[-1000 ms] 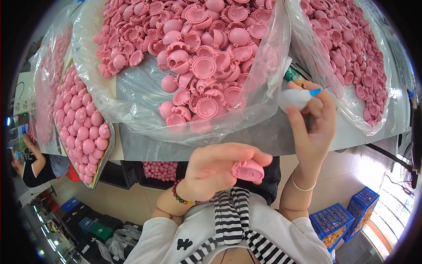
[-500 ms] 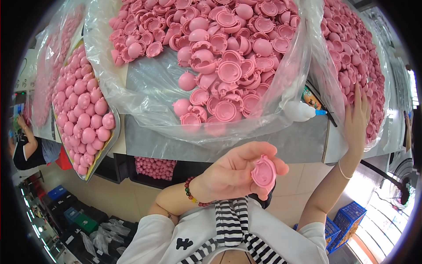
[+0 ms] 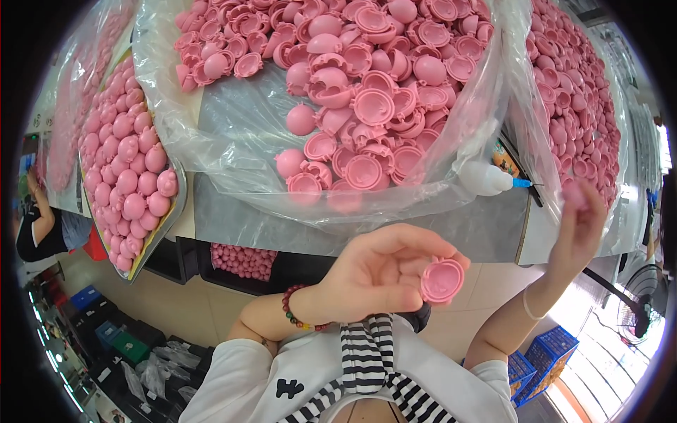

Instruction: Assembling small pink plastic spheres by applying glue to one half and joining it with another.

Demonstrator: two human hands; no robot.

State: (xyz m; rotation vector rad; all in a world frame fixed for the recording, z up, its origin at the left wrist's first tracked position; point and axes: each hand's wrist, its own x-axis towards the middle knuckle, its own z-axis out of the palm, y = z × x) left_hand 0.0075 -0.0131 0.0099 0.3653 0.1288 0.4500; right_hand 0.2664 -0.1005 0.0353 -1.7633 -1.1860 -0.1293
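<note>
Your left hand (image 3: pixel 381 271) is curled, palm up, in front of your chest. Its fingertips pinch a round pink plastic half-shell (image 3: pixel 442 280) by the rim, hollow side facing you; the shell sits at the right end of that hand, thumb below it, fingers over the top.

Your right hand (image 3: pixel 578 229) is raised to the right of the left, well apart from it, wrist bent, fingers upward. A small pink piece (image 3: pixel 572 192) shows at its fingertips; how tightly the fingers close on it you cannot tell, as the view is blurred there.

Just left of the right fingertips and above the left hand, a white squeeze bottle with a blue nozzle (image 3: pixel 488 179) lies on the grey table edge (image 3: pixel 296 229), nozzle pointing towards the right hand.

Beyond both hands: a clear plastic bag (image 3: pixel 233 134) spread open, heaped with pink half-shells (image 3: pixel 367 106). A second such bag (image 3: pixel 585 106) lies above the right hand. Far left of the left hand, a tray of closed pink balls (image 3: pixel 130 176) overhangs the table. A beaded bracelet (image 3: pixel 290 310) sits on your left wrist.
</note>
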